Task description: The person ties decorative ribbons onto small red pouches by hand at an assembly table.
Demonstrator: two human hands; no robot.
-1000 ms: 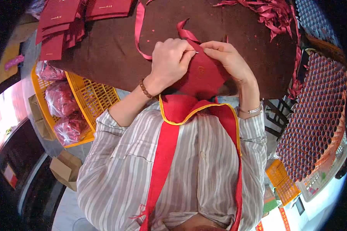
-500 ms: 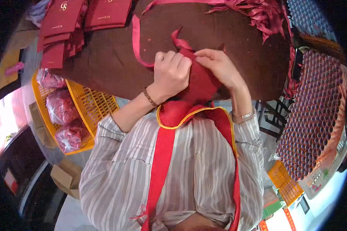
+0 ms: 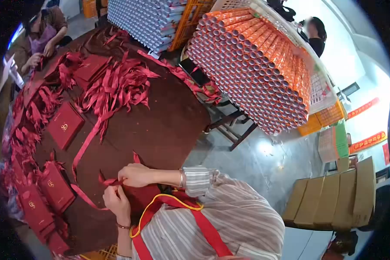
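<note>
Close together at the near edge of the brown-covered table, my left hand (image 3: 117, 201) and my right hand (image 3: 137, 175) are both closed, fingertips pinching a dark red ribbon (image 3: 105, 180). Below and between them is a dark red flat piece (image 3: 138, 196), partly hidden by the hands and against my apron (image 3: 154, 207), which is red with yellow trim. Another ribbon end sticks up behind my right hand. A long loose ribbon (image 3: 89, 197) curves over the cloth to the left hand.
Dark red booklets with gold print (image 3: 56, 186) and a heap of ribbons (image 3: 121, 86) lie on the brown tablecloth (image 3: 160, 125). Another person (image 3: 47, 37) works at the far left. Stacked orange tubes (image 3: 251, 65) and cardboard cartons (image 3: 329, 197) stand to the right.
The view has swung to the right, bringing the tubes, cartons and other people into sight. My hands have come closer together, both pinching at the ribbon.
</note>
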